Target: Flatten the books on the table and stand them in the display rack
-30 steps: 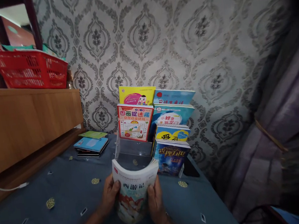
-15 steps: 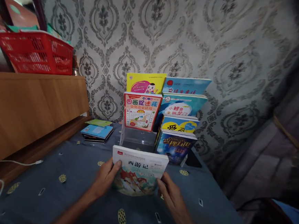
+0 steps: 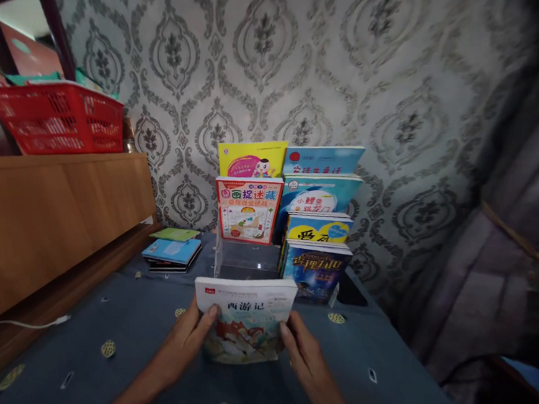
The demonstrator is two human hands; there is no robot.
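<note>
Between my hands I hold a book (image 3: 243, 328) with a pale cover, dark Chinese title and a painted scene, tilted toward me. My left hand (image 3: 193, 329) grips its left edge, thumb on the cover. The right edge is in my right hand (image 3: 304, 345), thumb also on the front. Just behind stands a clear plastic book rack (image 3: 248, 256). On its left side rest a red-bordered picture book (image 3: 250, 213) and a yellow book (image 3: 253, 158). Its right side carries several books, among them a dark blue book (image 3: 316, 279) in front and a teal book (image 3: 322, 195).
A small stack of books (image 3: 171, 252) lies left of the rack on the dark patterned cloth (image 3: 135, 337). A red basket (image 3: 62, 119) sits on a wooden cabinet (image 3: 60, 212) at left. A dark flat object (image 3: 351, 290) lies right of the rack. A white cable (image 3: 36, 322) crosses the left.
The view has tilted up slightly, so most things appear lower and a little to the left. Both hands keep hold of the pale book, which is in nearly the same place before the rack.
</note>
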